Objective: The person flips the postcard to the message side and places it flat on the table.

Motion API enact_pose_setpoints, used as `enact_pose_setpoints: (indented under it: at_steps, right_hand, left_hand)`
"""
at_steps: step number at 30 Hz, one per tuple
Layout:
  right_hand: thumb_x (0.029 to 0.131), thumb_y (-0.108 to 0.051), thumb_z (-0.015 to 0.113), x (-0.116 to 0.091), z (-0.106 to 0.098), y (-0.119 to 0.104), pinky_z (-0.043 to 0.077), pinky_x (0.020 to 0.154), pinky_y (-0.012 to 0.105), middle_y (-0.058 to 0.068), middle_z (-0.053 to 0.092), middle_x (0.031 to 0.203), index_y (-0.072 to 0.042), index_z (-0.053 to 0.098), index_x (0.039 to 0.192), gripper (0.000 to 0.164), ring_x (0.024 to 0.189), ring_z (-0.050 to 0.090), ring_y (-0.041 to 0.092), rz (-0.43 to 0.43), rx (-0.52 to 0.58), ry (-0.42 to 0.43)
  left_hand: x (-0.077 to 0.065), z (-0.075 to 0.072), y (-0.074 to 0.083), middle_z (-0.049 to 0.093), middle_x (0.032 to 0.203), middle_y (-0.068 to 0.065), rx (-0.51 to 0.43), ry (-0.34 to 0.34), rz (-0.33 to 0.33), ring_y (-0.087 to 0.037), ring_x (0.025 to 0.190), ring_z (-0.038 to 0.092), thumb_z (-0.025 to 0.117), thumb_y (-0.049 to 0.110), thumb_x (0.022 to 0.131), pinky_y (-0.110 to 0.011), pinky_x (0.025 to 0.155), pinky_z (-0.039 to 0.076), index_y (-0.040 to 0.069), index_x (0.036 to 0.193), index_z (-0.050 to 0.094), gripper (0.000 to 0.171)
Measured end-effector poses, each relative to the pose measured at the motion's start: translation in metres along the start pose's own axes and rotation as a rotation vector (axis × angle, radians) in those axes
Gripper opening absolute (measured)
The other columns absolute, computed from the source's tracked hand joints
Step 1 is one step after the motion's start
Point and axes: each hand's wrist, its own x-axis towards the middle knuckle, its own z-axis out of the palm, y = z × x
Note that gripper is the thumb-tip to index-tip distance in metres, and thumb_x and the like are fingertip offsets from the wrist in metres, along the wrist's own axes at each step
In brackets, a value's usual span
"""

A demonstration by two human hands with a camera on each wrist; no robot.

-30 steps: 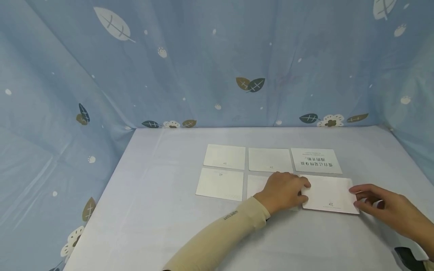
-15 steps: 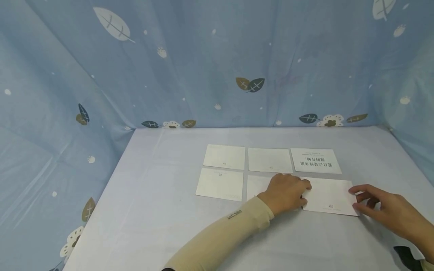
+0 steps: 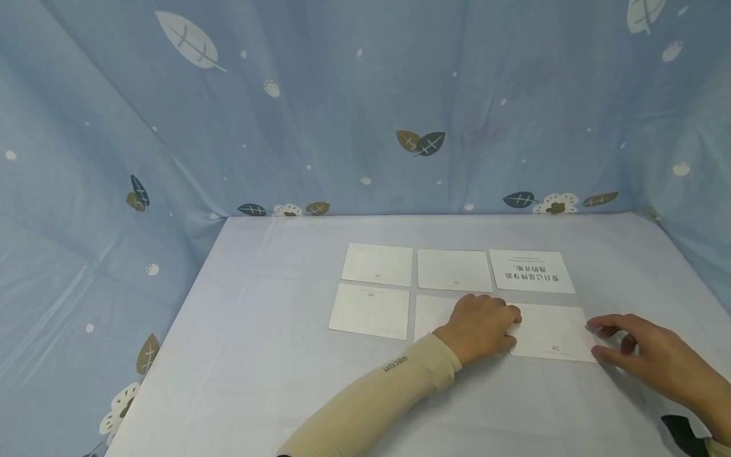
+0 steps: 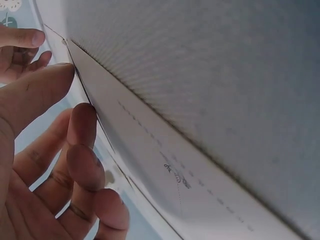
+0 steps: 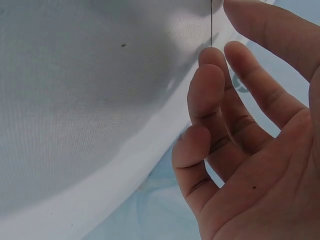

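A white card (image 3: pixel 551 333) with a small printed mark lies flat at the front right of a two-row layout. My left hand (image 3: pixel 478 327) is at its left edge, thumb and forefinger touching there. The left wrist view shows that thumb at the edge of the printed card (image 4: pixel 145 145), the other fingers loosely bent. At the opposite edge, my right hand (image 3: pixel 657 355) has thumb and forefinger spread, fingertips right beside the card. Partly hidden under my left hand is the front middle card (image 3: pixel 432 314).
Behind are a card with large printed characters (image 3: pixel 531 271), a plain middle card (image 3: pixel 454 270) and a left card (image 3: pixel 377 263). Another card (image 3: pixel 369 311) lies front left. Blue leaf-patterned cloth (image 3: pixel 342 114) hangs around the pale table (image 3: pixel 240 355).
The front right card has come down flat, and its right edge has shifted slightly left. My right fingers have eased off that edge; the left hand has stayed nearly in place.
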Motion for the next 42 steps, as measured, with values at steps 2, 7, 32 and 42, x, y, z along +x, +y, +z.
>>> enact_pose_setpoints:
  at_steps: [2,7,32,42]
  right_hand:
    - [0.078,-0.013,0.087,0.001,0.001,0.000,0.043,0.054,0.026,0.015,0.064,0.099,0.006,0.063,0.120,0.053,0.073,0.053,0.019,-0.001,0.003,-0.002]
    - [0.078,-0.014,0.087,0.002,-0.001,-0.001,0.043,0.055,0.025,0.013,0.065,0.099,0.004,0.064,0.120,0.051,0.074,0.052,0.019,-0.010,0.003,-0.001]
    - [0.091,-0.013,0.077,0.031,-0.028,0.006,0.022,0.078,0.012,0.027,0.041,0.151,-0.010,0.039,0.155,0.074,0.114,0.043,0.046,-0.084,0.205,0.414]
    - [0.089,-0.025,0.080,0.068,-0.028,0.014,0.032,0.079,0.019,0.022,0.046,0.147,-0.011,0.038,0.155,0.080,0.114,0.042,0.029,-0.152,0.226,0.225]
  left_hand:
    - [0.000,-0.001,0.000,0.067,0.096,0.022,-0.004,0.000,-0.002,0.001,0.077,0.056,0.077,0.041,0.089,-0.021,0.065,0.041,0.040,0.117,0.072,0.029]
    - [-0.002,-0.003,-0.004,0.067,0.095,0.022,-0.021,0.036,-0.004,0.002,0.077,0.057,0.074,0.042,0.091,-0.021,0.065,0.041,0.040,0.118,0.073,0.027]
    - [0.022,-0.031,-0.078,0.057,0.135,0.004,-0.185,0.283,-0.093,-0.018,0.117,0.051,0.069,0.056,0.091,-0.031,0.095,0.042,0.026,0.141,0.059,0.059]
    - [0.049,-0.025,-0.088,0.048,0.144,0.003,-0.248,0.074,-0.165,-0.022,0.133,0.038,0.073,0.066,0.083,-0.038,0.110,0.031,0.028,0.149,0.050,0.080]
